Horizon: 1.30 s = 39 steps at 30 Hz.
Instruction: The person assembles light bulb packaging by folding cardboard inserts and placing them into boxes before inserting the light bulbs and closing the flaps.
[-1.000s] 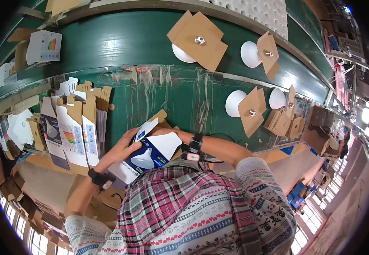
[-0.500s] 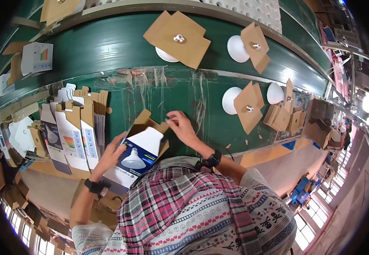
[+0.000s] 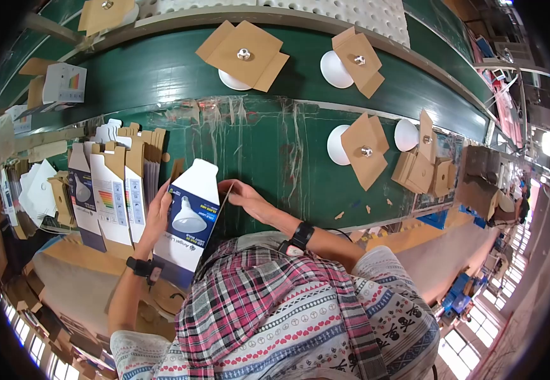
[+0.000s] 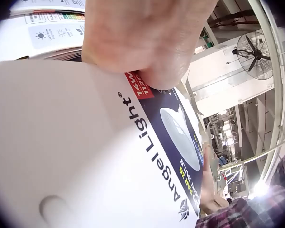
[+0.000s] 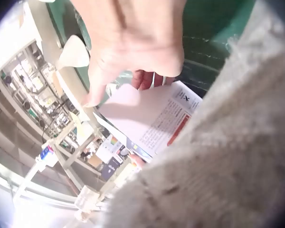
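Note:
A white and navy light bulb box (image 3: 187, 221), printed with a bulb picture and "Angel Light", is held tilted against the front of my body. Its white top flap (image 3: 197, 180) stands up, and a brown side flap (image 3: 177, 170) sticks out at the left. My left hand (image 3: 156, 212) grips the box along its left side; in the left wrist view the thumb lies by the red label. At the upper right edge my right hand (image 3: 249, 201) holds a side flap, its fingers (image 5: 145, 80) curled behind the white panel (image 5: 147, 111). The inside of the box is hidden.
Flattened boxes (image 3: 115, 190) stand in a row at my left. White bulbs (image 3: 338, 144) with brown cardboard inserts (image 3: 363, 155) sit on the green table and the conveyor (image 3: 161, 66) beyond. Loose inserts (image 3: 414, 174) are stacked at the right. An opened box (image 3: 64, 83) stands far left.
The box has swung more upright, its top flap now raised. My right hand left the box, reached out over the table, then came back to its right edge. The left hand kept its grip.

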### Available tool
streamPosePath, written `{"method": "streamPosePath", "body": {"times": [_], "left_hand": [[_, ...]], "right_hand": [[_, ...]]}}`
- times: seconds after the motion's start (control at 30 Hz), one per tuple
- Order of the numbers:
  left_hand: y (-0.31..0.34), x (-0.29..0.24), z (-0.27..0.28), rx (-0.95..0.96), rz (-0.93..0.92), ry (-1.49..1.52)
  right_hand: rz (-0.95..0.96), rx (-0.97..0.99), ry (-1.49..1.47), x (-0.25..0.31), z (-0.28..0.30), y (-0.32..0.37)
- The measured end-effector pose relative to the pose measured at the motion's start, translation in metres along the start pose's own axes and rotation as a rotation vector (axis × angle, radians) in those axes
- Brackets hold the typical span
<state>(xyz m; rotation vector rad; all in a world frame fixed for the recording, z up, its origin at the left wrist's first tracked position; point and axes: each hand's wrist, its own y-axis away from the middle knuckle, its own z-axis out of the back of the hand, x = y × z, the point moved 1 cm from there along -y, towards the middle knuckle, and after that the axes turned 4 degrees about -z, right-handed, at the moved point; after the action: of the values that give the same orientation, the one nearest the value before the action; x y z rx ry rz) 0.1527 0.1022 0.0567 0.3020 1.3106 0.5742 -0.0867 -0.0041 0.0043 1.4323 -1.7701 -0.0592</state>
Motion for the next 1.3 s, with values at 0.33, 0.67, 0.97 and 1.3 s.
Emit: {"method": "streamPosePath", "body": {"times": [0.33, 0.67, 0.97, 1.3], "left_hand": [[-0.021, -0.041, -0.008, 0.209, -0.072, 0.077], [-0.051, -0.036, -0.011, 0.136, -0.001, 0.169], [-0.074, -0.041, -0.015, -0.141, -0.343, -0.019], [-0.068, -0.040, -0.017, -0.055, -0.118, -0.181]], "right_hand": [[-0.100, 0.158, 0.258, -0.004, 0.033, -0.039], [-0.006, -0.013, 0.133, -0.003, 0.014, -0.051], [0.264, -0.241, 0.256, 0.038, -0.016, -0.062], [0.259, -0.201, 1.157, 0.041, -0.042, -0.022]]}}
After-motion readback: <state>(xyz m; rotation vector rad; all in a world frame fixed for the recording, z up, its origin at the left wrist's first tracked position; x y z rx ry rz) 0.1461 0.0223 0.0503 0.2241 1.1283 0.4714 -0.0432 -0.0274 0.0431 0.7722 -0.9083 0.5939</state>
